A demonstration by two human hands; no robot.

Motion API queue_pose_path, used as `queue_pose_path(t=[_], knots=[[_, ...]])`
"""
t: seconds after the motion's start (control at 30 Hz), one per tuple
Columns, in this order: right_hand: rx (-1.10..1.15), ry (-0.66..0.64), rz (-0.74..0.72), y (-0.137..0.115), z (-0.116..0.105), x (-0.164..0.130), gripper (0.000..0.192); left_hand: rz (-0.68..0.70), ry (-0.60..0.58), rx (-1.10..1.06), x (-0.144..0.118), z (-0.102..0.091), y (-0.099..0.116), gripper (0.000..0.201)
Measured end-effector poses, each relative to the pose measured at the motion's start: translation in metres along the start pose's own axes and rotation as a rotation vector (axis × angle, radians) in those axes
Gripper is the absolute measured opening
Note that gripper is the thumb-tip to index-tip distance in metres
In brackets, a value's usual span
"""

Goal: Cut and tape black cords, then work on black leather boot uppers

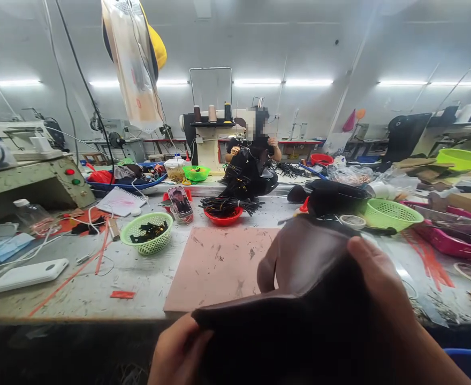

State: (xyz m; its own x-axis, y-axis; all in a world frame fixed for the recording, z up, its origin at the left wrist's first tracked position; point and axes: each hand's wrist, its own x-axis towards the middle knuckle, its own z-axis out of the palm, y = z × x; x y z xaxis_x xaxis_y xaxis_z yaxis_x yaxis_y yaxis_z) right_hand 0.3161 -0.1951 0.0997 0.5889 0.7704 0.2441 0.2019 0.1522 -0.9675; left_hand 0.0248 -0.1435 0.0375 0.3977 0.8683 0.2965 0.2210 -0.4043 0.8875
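Note:
A large black leather-like piece (287,337) hangs between my two hands at the front of the table, with a shiny brownish-grey face (310,254) folding over at its top. My left hand (179,347) pinches its lower left corner, the thumb and fingers partly hidden by it. Round its upper right edge, my right hand (384,289) is closed with the thumb on top; the other fingers are out of sight behind it. The piece covers the right part of a pink board (215,267) on the table. Its exact kind cannot be made out.
A green basket (147,232) of small black parts stands left of the board. Behind the board are a red bowl (223,216) of black strips and a phone (180,200). A white power bank (29,275) lies left. A co-worker (255,155) sits opposite, holding black material.

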Motion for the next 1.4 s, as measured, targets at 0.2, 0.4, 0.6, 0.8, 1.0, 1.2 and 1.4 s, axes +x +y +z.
queue_pose_path(t=[0.2,0.4,0.6,0.8,1.0,1.2,1.4], knots=[[-0.021,-0.24,-0.197,-0.031,0.024,-0.005,0.025,-0.276,-0.033,0.092,0.03,-0.016,-0.016,0.023],[-0.171,-0.883,-0.507,-0.048,0.06,-0.021,0.004,0.147,-0.255,0.185,0.034,-0.015,0.036,0.085],[-0.422,-0.952,-0.829,-0.059,0.064,-0.035,0.015,0.159,-0.453,0.114,0.026,0.016,0.054,0.037],[-0.64,-0.719,-1.11,-0.038,0.059,-0.046,0.021,0.192,-0.271,0.038,0.013,0.027,0.037,0.027],[-0.627,-0.758,-0.973,-0.02,0.069,-0.051,0.015,-0.025,-0.48,-0.141,0.007,0.019,0.031,0.036],[-0.56,-0.797,-0.876,-0.021,0.077,-0.051,0.012,-0.102,-0.217,-0.301,0.006,0.005,0.035,0.033],[-0.521,-0.754,-0.827,-0.019,0.081,-0.052,0.015,-0.074,-0.17,-0.231,0.009,0.007,0.039,0.025]])
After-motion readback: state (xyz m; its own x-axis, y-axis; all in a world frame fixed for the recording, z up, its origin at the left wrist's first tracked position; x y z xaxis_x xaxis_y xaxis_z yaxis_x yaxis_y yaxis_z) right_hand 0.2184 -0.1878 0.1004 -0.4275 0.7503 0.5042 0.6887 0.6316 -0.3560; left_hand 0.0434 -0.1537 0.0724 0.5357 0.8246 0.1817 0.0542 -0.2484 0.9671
